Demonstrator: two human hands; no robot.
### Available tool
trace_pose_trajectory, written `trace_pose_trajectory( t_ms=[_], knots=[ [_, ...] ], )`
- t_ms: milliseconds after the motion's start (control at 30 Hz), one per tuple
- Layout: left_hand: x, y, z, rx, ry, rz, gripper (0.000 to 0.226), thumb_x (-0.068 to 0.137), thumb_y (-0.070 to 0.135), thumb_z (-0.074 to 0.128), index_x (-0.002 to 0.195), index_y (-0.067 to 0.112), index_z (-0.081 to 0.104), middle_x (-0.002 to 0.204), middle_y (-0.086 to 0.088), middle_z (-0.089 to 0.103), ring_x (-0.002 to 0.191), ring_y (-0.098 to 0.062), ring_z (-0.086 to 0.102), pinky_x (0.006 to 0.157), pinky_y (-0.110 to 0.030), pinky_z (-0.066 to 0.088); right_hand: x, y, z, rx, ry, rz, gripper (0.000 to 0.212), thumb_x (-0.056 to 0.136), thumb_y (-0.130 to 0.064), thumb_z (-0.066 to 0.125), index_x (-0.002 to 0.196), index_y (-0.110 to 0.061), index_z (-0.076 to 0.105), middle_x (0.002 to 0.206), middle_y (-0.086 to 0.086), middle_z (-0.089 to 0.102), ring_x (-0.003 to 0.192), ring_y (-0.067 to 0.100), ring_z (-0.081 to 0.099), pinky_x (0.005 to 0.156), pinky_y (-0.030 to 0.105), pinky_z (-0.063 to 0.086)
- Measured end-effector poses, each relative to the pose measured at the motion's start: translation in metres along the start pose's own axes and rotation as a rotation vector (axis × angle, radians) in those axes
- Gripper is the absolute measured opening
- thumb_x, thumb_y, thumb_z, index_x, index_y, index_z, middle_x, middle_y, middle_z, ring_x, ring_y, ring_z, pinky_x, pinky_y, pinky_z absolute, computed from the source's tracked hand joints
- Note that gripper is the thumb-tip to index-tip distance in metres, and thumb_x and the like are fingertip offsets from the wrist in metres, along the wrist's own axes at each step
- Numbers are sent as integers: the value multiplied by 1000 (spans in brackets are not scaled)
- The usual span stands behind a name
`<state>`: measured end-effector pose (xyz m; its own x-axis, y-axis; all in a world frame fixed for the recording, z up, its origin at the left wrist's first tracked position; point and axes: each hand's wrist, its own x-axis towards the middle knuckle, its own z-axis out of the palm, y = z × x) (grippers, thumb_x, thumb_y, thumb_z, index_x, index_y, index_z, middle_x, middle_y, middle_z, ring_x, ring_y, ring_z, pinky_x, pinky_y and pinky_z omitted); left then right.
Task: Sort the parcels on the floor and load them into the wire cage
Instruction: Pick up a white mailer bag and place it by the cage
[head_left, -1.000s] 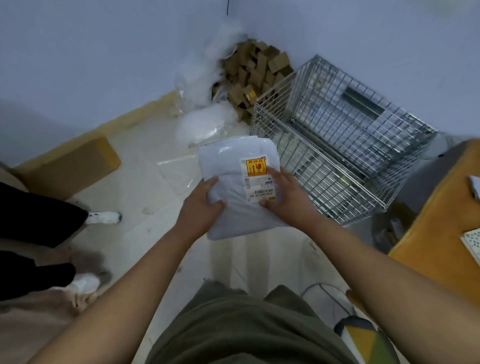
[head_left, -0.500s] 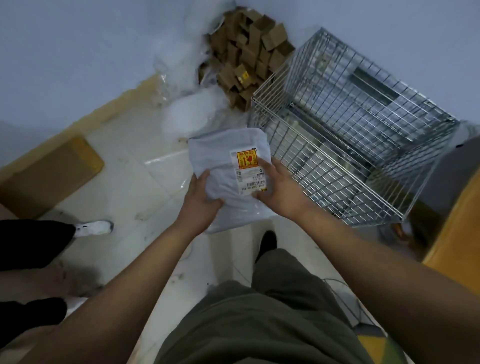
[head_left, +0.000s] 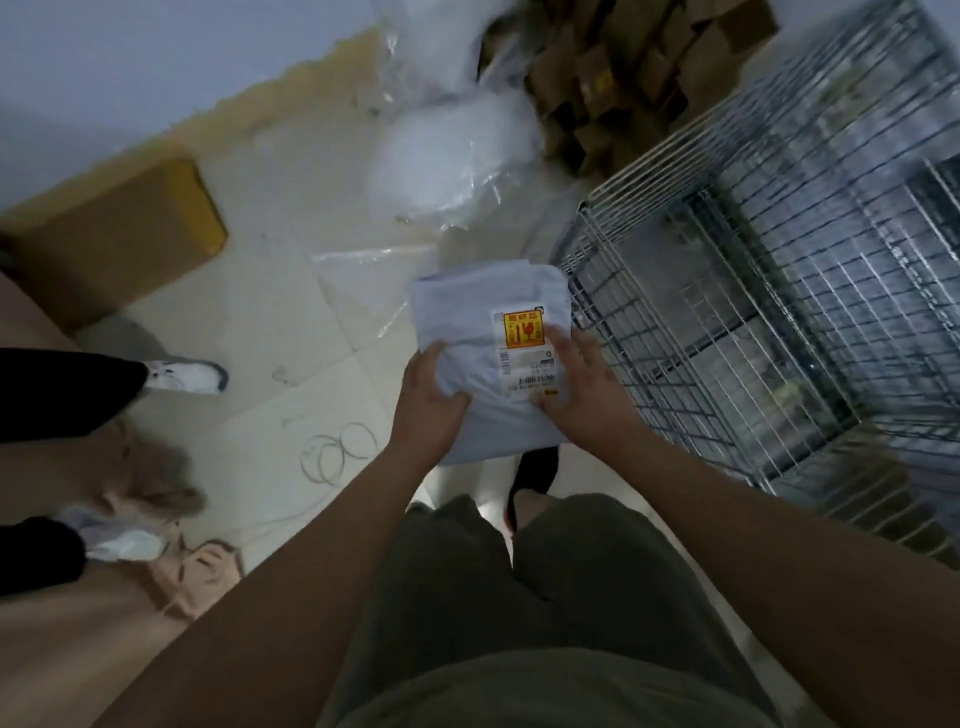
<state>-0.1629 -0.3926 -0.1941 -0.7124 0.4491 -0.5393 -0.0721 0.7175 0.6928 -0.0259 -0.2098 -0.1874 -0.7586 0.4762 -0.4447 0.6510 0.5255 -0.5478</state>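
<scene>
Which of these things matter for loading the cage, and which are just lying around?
Job: white parcel, gripped by left hand, right hand resting on it; wire cage; probably the cardboard boxes in the corner.
Lying about: clear plastic wrap; wire loops on the floor; another person's shoe.

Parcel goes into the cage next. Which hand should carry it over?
Right. The right hand lies on the parcel's side nearest the cage, whose wall stands just beyond it. The left hand grips the far edge, so it would likely have to cross over.
</scene>
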Motion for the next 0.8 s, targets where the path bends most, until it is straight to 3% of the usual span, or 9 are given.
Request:
trace_pose_trajectory(
  t_ms=[200,333,433,567,667,767,800],
  knots=[
    [94,-63,66,-86,-9,-155,76,91,10,70,158,19,34,160,-7,36,147,-19,34,108,-17,24,102,66,70,-23,-79,33,93,85,-34,78,162,-29,25,165,13,23,151,32,24,119,48,32],
    [168,-130,118,-84,-62,-216,81,90,13,73,160,16,32,161,-9,35,148,-22,33,108,-18,23,171,126,147,33,-158,87,93,85,-27,79,162,-27,25,162,13,27,144,32,35,112,41,36],
    [222,-182,162,-64,-93,-243,85,88,14,75,160,14,30,162,-12,32,149,-26,33,114,-26,28,217,173,202,27,-198,120,92,87,-26,77,162,-28,23,159,11,33,139,30,40,109,35,38],
    [291,-239,211,-59,-97,-237,83,88,13,73,160,14,30,163,-13,32,149,-27,34,116,-31,30,275,222,257,15,-209,155,91,89,-28,76,162,-29,22,157,11,35,137,31,44,110,35,39],
    [326,-274,236,-68,-110,-237,82,88,11,74,159,11,31,160,-12,36,146,-27,37,110,-22,31,308,245,289,33,-208,140,90,89,-25,77,162,-27,24,158,14,32,140,32,42,113,38,40],
    [345,-293,255,-131,-99,-210,75,84,7,75,151,1,42,135,2,52,130,-17,49,92,1,33,333,263,306,24,-202,136,90,88,-20,77,162,-23,26,158,16,32,141,34,41,115,38,38],
    [349,-296,259,-142,-105,-213,75,83,9,75,151,2,43,135,3,52,129,-12,49,95,-2,37,339,267,308,0,-204,139,90,88,-21,77,162,-24,26,158,15,32,141,34,41,116,41,37]
  ],
)
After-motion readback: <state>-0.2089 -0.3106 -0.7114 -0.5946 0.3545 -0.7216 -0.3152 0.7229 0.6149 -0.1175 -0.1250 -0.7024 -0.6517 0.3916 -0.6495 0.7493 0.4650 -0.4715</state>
